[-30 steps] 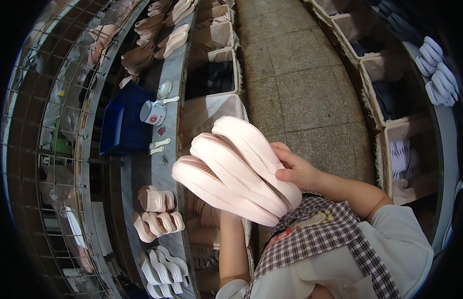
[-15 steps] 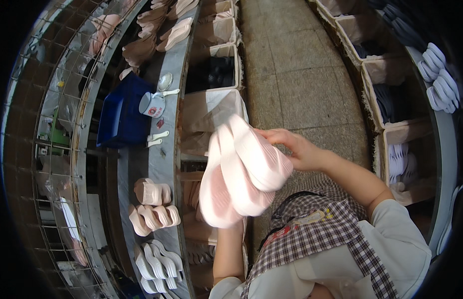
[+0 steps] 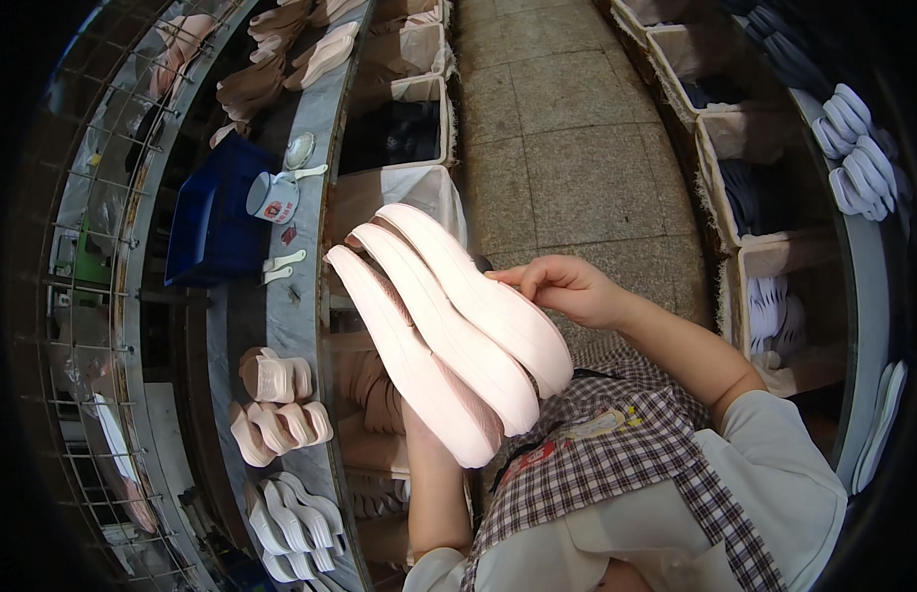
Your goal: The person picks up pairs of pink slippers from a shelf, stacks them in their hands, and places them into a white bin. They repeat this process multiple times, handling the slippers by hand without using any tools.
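Note:
A fanned stack of three pale pink shoe soles (image 3: 449, 335) is held up in front of me, tilted, with side edges toward me. My left hand (image 3: 419, 426) holds the stack from beneath; its fingers are hidden behind the soles and only the wrist side shows. My right hand (image 3: 569, 288) pinches the upper right edge of the rightmost sole between thumb and fingers. To the left, more soles lie on a grey bench (image 3: 301, 247): pinkish-beige soles (image 3: 281, 429) and, nearer me, white soles (image 3: 293, 518).
A blue crate (image 3: 217, 217), a white enamel mug (image 3: 274, 197) and small white-handled tools (image 3: 284, 264) are on the left bench. Lined bins (image 3: 399, 123) stand along the aisle (image 3: 587, 158); others (image 3: 735, 178) line its right side. White soles (image 3: 861, 163) lie on the right shelf.
The stack has turned from showing its ridged faces to showing smooth side edges, and the soles have shifted left. My right hand has moved slightly left and now pinches the edge.

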`<action>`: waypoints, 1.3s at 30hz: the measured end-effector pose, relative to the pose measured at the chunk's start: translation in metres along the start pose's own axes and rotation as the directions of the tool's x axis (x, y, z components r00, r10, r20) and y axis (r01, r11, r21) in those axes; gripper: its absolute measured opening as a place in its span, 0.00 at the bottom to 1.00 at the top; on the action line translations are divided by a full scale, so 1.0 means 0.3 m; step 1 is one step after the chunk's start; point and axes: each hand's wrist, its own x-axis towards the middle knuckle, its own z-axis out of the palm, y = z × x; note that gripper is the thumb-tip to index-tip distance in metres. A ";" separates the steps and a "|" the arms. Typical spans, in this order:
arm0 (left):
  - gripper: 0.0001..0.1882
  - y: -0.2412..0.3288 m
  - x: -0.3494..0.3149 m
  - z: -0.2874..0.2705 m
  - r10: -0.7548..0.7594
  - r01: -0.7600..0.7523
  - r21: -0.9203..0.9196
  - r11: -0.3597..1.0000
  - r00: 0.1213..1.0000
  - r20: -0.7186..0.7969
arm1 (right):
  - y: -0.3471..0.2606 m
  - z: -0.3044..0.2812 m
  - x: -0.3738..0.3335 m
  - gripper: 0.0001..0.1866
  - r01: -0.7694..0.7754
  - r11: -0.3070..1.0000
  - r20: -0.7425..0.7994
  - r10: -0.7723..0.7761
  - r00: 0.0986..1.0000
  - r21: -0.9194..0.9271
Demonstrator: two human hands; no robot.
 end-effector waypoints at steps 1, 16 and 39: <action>0.26 0.000 0.001 -0.001 0.011 -0.011 0.001 1.000 1.000 0.001 | 0.001 0.001 -0.002 0.10 -0.008 1.000 -0.007 0.008 1.000 0.014; 0.26 0.013 0.030 -0.056 0.026 -0.027 0.024 0.999 0.999 0.018 | 0.012 0.030 -0.006 0.05 0.052 0.991 -0.021 -0.049 0.999 0.125; 0.26 0.017 0.040 -0.109 0.042 -0.043 0.030 0.999 0.999 0.031 | 0.039 0.084 0.002 0.13 0.036 0.945 -0.082 -0.009 0.997 0.326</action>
